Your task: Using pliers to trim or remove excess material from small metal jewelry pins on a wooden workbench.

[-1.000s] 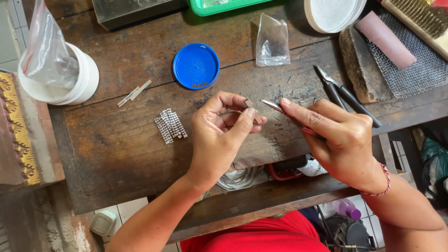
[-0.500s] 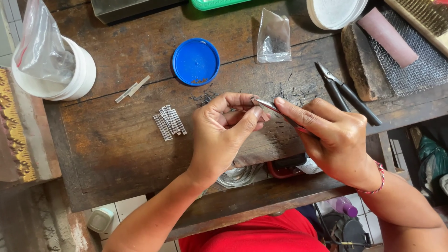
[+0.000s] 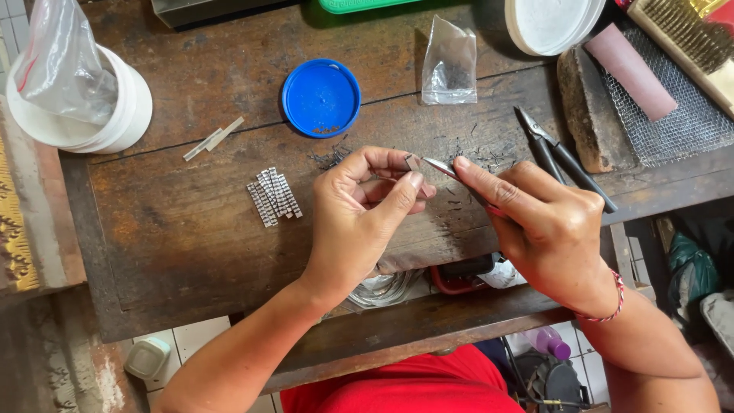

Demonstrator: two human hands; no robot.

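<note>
While both forearms come up from the near edge, the hands meet over the middle of the dark wooden worktop (image 3: 191, 252). The left hand (image 3: 359, 222) is curled palm-down, its thumb and forefinger pinched shut on a tiny metal piece (image 3: 413, 162) held just above the wood. The right hand (image 3: 547, 226) lies close beside it, index finger stretched along a slim metal tool (image 3: 451, 172) that it grips, the tool's tip touching the tiny piece. A red cord sits around the right wrist.

To the left of the left hand lies a small bundle of silver strips (image 3: 273, 196), apart from the fingers. Farther off rest a blue lid (image 3: 321, 98) and a small clear bag (image 3: 449, 63). Black pliers (image 3: 562, 157) lie just beyond the right hand.

The tiny piece is too small to make out its shape, and most of the tool's handle is hidden inside the right hand. A white tub (image 3: 126, 111) at far left holds a plastic bag and is partly cut off.
</note>
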